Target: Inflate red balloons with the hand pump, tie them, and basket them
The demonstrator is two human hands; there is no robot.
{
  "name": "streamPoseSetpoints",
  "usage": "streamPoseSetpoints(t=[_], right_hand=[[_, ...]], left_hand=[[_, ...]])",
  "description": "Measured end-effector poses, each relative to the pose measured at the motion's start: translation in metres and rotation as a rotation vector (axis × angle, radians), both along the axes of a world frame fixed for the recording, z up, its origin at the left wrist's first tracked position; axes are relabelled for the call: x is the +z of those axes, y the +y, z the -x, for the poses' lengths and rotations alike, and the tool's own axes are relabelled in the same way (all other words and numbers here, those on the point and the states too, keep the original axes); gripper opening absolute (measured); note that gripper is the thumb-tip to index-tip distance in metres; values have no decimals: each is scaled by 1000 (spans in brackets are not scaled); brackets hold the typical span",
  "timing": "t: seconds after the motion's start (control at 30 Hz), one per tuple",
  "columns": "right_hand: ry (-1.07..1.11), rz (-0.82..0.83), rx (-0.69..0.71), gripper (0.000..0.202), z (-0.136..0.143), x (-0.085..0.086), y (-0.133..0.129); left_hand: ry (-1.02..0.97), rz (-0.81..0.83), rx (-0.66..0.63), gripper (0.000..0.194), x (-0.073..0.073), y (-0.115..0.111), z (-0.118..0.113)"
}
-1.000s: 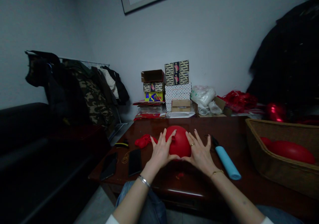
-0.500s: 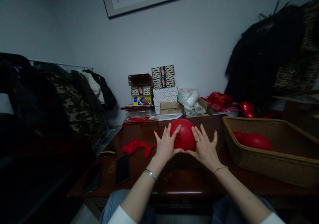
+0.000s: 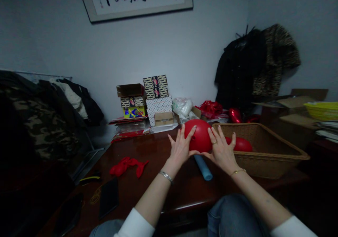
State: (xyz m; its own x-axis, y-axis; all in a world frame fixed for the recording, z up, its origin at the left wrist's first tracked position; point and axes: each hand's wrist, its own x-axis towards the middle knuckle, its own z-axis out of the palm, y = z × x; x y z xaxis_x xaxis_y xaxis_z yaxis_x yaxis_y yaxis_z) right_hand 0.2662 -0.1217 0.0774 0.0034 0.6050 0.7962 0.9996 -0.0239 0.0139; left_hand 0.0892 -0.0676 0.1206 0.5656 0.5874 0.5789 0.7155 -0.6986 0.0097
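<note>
A round, inflated red balloon [image 3: 200, 135] is held up over the table, its small neck facing me. My left hand [image 3: 180, 147] presses on its left side with spread fingers, and my right hand [image 3: 221, 151] does the same on the right. The thumbs meet below the balloon. Beneath and behind the hands lies a blue cylinder [image 3: 204, 168], its upper end hidden. Right of my right hand, a wicker basket [image 3: 271, 159] holds red balloons [image 3: 241, 144]. Limp red balloons [image 3: 128, 166] lie on the table to the left.
The dark wooden table [image 3: 163, 191] bears a black phone [image 3: 108, 197], yellow rubber bands [image 3: 95, 196] and a yellow-black tool [image 3: 90, 179] at left. Stacked boxes [image 3: 158, 105] and plastic bags [image 3: 182, 107] stand along the back. A yellow basket [image 3: 323, 110] is at far right.
The view has swung to the right. Both hands, still around the balloon, are now nearer the wicker basket, and the blue cylinder has come into sight under them.
</note>
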Motion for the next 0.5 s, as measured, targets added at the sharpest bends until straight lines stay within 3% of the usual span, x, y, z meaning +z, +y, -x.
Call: streamPoseSetpoints(t=[0.23,0.5], right_hand=[[-1,-30,-94,90,-38,8,-16],[-4,-113,-145,81,-81,9,-34]], left_hand=[[-12,15,-130,105,9,1,-44],[40,10,-168,99,17,-7,-96]])
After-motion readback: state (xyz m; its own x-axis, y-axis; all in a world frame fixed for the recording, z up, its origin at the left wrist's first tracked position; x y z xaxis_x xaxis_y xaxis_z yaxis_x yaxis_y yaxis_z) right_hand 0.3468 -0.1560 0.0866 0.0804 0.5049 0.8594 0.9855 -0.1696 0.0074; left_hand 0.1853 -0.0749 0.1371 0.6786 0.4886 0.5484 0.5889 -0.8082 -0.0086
